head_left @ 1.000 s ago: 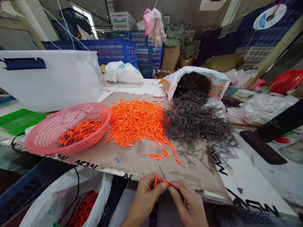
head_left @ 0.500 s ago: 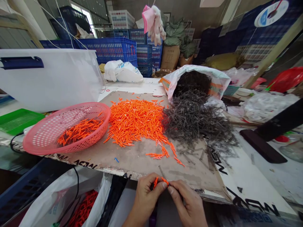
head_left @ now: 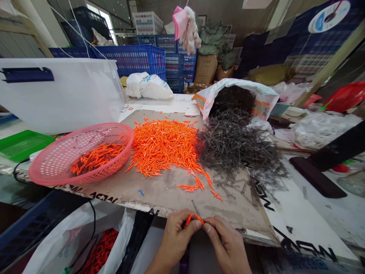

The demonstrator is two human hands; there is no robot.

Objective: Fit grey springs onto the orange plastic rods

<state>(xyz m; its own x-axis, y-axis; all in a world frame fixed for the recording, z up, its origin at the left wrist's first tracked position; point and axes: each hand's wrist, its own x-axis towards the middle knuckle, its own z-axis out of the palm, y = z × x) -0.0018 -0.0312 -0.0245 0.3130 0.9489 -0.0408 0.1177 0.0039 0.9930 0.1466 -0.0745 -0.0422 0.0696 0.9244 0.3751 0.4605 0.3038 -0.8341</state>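
Left hand (head_left: 178,238) and right hand (head_left: 224,243), just below the orange pile (head_left: 165,146), each grip pinches small orange pieces (head_left: 192,219); keep fingertips near their tips.

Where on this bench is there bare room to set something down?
Bare cardboard between the pink basket, the orange pile and both hands. Bare white tabletop right of the springs. The middle is crowded.

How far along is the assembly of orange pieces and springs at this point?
Done: a modest batch lies in the pink basket. In hand: left hand and right hand pinch orange pieces together. Left: a large orange pile and spring heap, so most remains.
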